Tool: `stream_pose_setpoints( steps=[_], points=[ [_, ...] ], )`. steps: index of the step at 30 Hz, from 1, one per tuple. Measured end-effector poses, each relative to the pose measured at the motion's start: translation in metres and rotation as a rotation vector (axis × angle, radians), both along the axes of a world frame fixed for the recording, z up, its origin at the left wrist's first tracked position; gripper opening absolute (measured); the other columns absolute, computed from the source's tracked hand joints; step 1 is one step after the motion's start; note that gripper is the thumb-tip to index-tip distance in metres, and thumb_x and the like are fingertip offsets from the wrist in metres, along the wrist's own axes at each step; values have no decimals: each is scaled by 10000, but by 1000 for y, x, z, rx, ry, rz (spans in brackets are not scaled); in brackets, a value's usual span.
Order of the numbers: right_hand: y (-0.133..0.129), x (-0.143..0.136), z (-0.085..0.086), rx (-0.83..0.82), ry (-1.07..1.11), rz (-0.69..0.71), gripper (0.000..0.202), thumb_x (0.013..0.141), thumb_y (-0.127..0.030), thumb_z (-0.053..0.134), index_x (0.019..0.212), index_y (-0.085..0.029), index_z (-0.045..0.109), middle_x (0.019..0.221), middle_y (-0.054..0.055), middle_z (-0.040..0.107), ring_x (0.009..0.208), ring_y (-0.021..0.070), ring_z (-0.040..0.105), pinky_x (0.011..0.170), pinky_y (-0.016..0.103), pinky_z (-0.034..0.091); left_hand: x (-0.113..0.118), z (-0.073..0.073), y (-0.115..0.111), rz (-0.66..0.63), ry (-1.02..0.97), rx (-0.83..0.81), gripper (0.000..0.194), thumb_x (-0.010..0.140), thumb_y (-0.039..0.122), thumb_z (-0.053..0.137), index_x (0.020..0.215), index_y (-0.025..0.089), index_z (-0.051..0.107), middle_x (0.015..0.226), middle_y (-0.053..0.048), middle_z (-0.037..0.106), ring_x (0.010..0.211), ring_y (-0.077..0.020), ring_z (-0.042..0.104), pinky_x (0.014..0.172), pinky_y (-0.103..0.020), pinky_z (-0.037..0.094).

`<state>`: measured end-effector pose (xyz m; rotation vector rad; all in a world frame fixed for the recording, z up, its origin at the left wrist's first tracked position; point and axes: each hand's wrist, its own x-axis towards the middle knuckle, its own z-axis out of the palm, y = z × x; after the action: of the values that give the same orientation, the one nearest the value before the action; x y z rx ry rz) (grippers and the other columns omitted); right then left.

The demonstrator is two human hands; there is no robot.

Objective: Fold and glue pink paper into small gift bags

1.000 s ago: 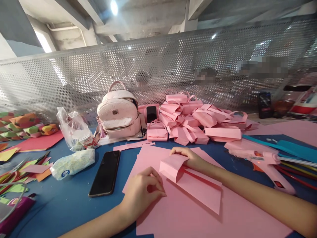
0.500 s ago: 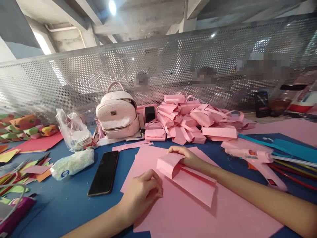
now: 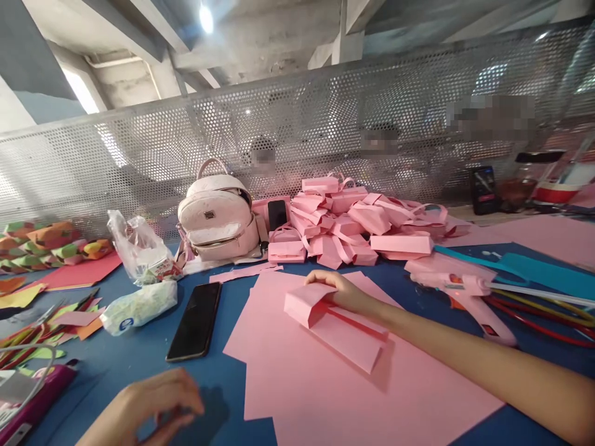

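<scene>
Folded paper (image 3: 349, 341) — still in right hand (image 3: 340, 290) — left hand (image 3: 155, 399) off sheets (image 3: 334, 396).

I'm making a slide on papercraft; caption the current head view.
The right hand holds a folded pink paper piece over pink sheets, a heap of pink paper pieces behind.

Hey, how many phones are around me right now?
3, as far as I can tell: a black phone flat on the blue table, a second phone upright beside the backpack, and a third phone upright toward the far right. Others may be hidden.
</scene>
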<state>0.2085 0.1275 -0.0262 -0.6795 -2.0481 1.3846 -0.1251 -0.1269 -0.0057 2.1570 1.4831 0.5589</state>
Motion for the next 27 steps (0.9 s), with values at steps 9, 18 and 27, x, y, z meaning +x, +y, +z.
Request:
stream_pose_setpoints(
  steps=[9, 18, 27],
  points=[
    [1, 1, -5, 33, 4, 0, 182, 702, -191, 620, 881, -203, 652, 956, 16, 685, 936, 249, 646, 848, 332, 476, 93, 4, 75, -19, -79, 9, 142, 888, 140, 647, 923, 242, 740, 965, -13, 720, 907, -157, 669, 776, -211, 479],
    [4, 3, -11, 38, 7, 27, 212, 738, -167, 613, 939, -211, 662, 1022, 14, 693, 1010, 253, 647, 906, 337, 471, 117, -8, 91, 8, 83, 51, 186, 891, 103, 592, 786, 208, 705, 833, -8, 660, 759, -144, 627, 706, -223, 437],
    [4, 2, -10, 39, 3, 22, 208, 723, -157, 601, 916, -208, 661, 995, 13, 689, 974, 246, 649, 860, 323, 473, 102, -23, 78, -6, -19, 79, 174, 862, 77, 585, 768, 209, 647, 838, 3, 630, 777, -139, 600, 704, -217, 412]
  ],
)
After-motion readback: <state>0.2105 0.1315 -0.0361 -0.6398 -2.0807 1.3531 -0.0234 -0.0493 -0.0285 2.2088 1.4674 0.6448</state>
